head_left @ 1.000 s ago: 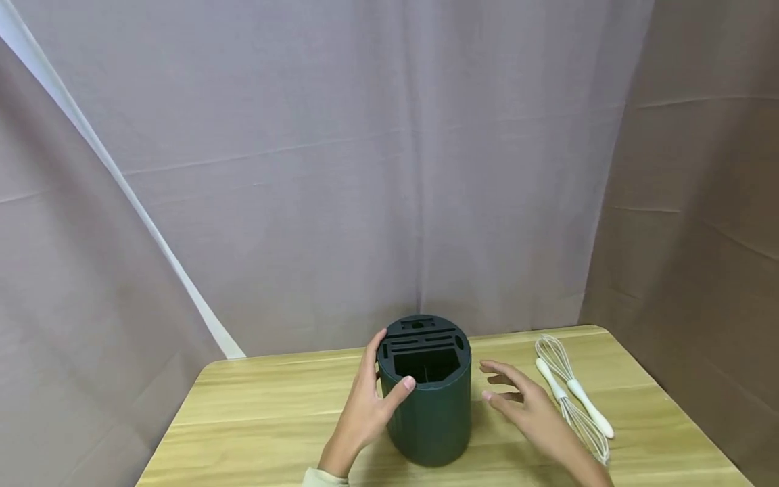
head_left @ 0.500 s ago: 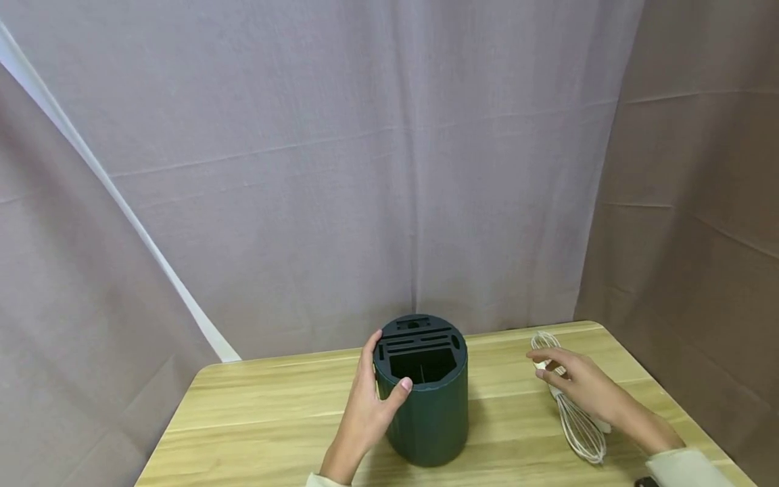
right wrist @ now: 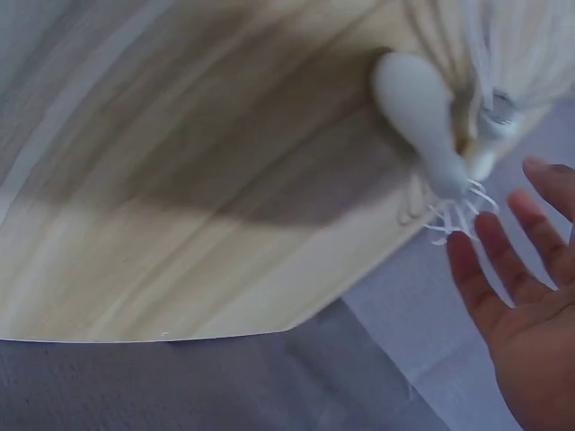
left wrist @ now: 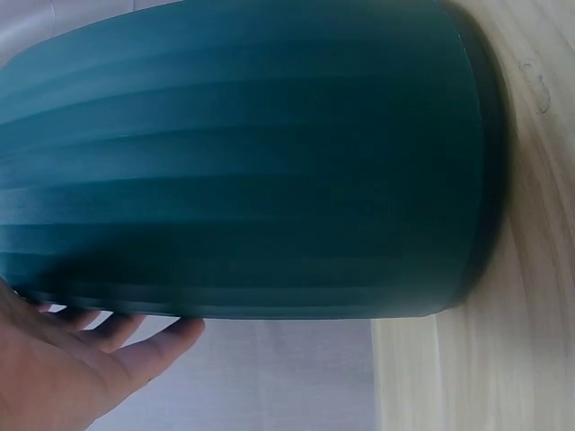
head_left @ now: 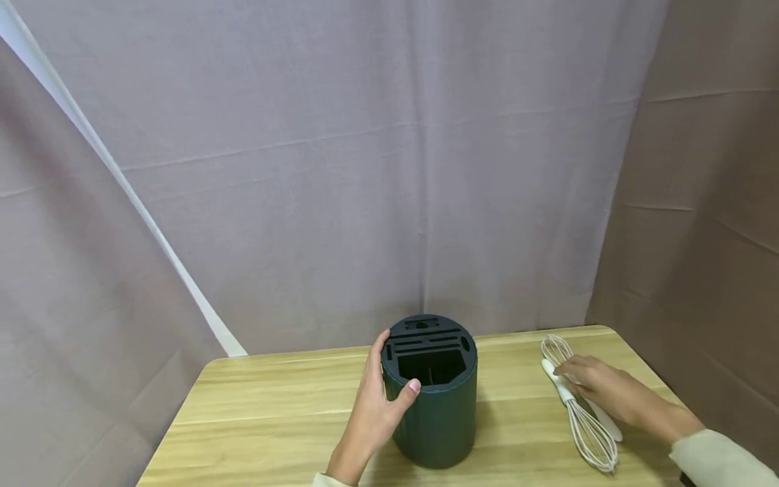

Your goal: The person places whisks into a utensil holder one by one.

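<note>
A dark green cylindrical utensil holder [head_left: 435, 429] stands upright, its slotted top and wide opening facing up. My left hand [head_left: 374, 412] holds its left side near the rim, thumb at the front and fingers along the side; the left wrist view shows those fingertips against the ribbed wall [left wrist: 252, 180]. Two whisks with white handles lie side by side, pointing opposite ways. My right hand [head_left: 608, 392] reaches over them from the right, fingers spread near the handle of the nearer whisk [head_left: 590, 436]. It partly hides the other whisk [head_left: 610, 423].
Both lie on a light wood-grain table [head_left: 268, 412] with rounded back corners. Grey-mauve curtains [head_left: 341, 203] hang close behind it and along both sides. A pale sleeve [head_left: 724, 460] covers my right forearm.
My right hand has moved right, from beside the utensil holder to over the whisks, and has lowered towards them. The left hand stays on the holder.
</note>
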Demonstrator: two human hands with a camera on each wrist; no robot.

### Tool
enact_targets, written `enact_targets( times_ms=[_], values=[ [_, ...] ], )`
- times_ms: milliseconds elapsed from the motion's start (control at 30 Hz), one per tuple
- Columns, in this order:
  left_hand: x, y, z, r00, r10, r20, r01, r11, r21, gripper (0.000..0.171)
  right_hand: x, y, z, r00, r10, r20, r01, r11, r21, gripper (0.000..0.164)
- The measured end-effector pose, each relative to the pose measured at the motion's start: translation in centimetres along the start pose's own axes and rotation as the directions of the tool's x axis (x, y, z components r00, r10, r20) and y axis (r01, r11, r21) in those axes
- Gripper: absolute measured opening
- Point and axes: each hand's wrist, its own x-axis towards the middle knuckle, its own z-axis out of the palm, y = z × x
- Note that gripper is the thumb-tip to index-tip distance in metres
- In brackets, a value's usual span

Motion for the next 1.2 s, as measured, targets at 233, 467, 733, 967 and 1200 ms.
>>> enact_targets(
  times_ms=[233, 467, 733, 967, 1200],
  values=[
    [0.0, -0.2, -0.1, 1.0, -0.006, 0.017, 0.006, 1.0, -0.005, 0.087, -0.2, 2.1, 2.4, 0.912, -0.377, -0.163, 0.352, 0.922, -0.163, 0.049],
    [0.0, -0.1, -0.2, 1.0, 0.0, 0.023, 0.0, 1.0, -0.002, 0.087, -0.1, 2.2, 3.1, 0.892, -0.433, -0.132, 0.416, 0.899, -0.14, 0.046],
    [0.3, -0.1, 0.0, 1.0, -0.005, 0.025, 0.004, 1.0, 0.016, 0.087, 0.9, 1.4, 3.1, 0.89, -0.455, -0.01, 0.438, 0.863, -0.254, 0.052],
    [0.4, 0.0, 0.0, 0.999, -0.028, 0.037, 0.028, 0.999, 0.018, 0.087, 1.4, 0.7, 3.2, 0.88, -0.471, 0.06, 0.464, 0.827, -0.318, 0.054],
    [0.2, 0.1, -0.1, 0.998, -0.042, 0.04, 0.041, 0.999, 0.03, 0.087, 1.5, -0.2, 3.6, 0.904, -0.426, -0.016, 0.411, 0.88, -0.239, 0.036]
  ],
)
